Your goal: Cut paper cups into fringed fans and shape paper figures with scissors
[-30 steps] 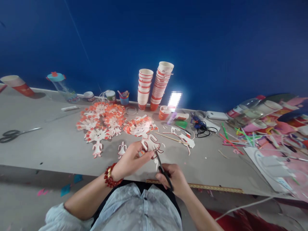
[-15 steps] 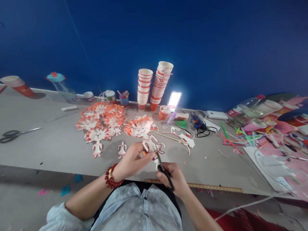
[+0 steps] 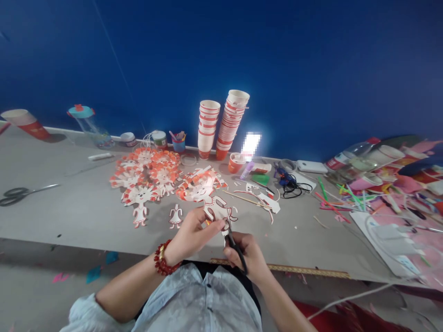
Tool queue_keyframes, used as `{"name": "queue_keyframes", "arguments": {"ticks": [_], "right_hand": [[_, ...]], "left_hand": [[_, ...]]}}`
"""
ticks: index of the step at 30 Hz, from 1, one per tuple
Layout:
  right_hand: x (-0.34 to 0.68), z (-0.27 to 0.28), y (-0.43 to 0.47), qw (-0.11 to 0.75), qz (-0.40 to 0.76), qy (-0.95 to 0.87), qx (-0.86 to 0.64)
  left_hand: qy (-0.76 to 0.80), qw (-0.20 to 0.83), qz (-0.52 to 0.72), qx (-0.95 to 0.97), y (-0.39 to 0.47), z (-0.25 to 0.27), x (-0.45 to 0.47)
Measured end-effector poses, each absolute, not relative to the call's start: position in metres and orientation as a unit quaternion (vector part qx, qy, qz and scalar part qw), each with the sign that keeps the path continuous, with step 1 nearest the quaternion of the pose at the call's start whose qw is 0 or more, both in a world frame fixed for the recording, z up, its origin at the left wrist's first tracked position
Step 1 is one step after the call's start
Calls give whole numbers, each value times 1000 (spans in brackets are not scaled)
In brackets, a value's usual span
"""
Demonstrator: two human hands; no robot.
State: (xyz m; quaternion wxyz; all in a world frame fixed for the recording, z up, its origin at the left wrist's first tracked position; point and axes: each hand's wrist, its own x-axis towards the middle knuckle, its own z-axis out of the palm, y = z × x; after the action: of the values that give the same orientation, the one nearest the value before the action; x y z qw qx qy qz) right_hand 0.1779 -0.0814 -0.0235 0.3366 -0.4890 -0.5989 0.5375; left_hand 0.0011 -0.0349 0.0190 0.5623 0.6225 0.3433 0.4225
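Note:
My left hand [image 3: 194, 233] pinches a paper doll [image 3: 215, 206] with a white dress-shaped body outlined in dark red and curled orange-and-white hair. In my right hand [image 3: 247, 253] are black-handled scissors [image 3: 235, 246], fingers closed round the handles. Their blades lie against the doll's lower edge, close to my left fingertips; whether the blades are parted is hard to see. A small paper dress figure [image 3: 176, 216] lies flat on the table, left of my left hand. Beyond it rests a pile of similar paper dolls [image 3: 145, 173] with orange-striped hair.
Two tall stacks of paper cups [image 3: 206, 131] stand against the blue wall. Paper offcuts [image 3: 270, 201], a glue gun [image 3: 285, 177] with black cord and a purple glue stick [image 3: 247, 171] lie right of centre. Other scissors [image 3: 17, 194] lie far left. Craft scraps crowd the right.
The doll has tilted slightly and shifted a little left. The scissors have turned a bit more upright against its lower edge, and my right hand has moved slightly.

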Motion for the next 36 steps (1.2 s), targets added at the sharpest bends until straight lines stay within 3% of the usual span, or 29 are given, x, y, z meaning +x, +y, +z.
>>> {"name": "queue_keyframes", "arguments": {"ticks": [8, 36], "right_hand": [[177, -20, -79, 345, 574, -587, -454], [172, -26, -80, 400, 595, -553, -424]], "left_hand": [[308, 684, 438, 494, -40, 8, 7], [310, 715, 490, 391, -48, -1, 21]]}}
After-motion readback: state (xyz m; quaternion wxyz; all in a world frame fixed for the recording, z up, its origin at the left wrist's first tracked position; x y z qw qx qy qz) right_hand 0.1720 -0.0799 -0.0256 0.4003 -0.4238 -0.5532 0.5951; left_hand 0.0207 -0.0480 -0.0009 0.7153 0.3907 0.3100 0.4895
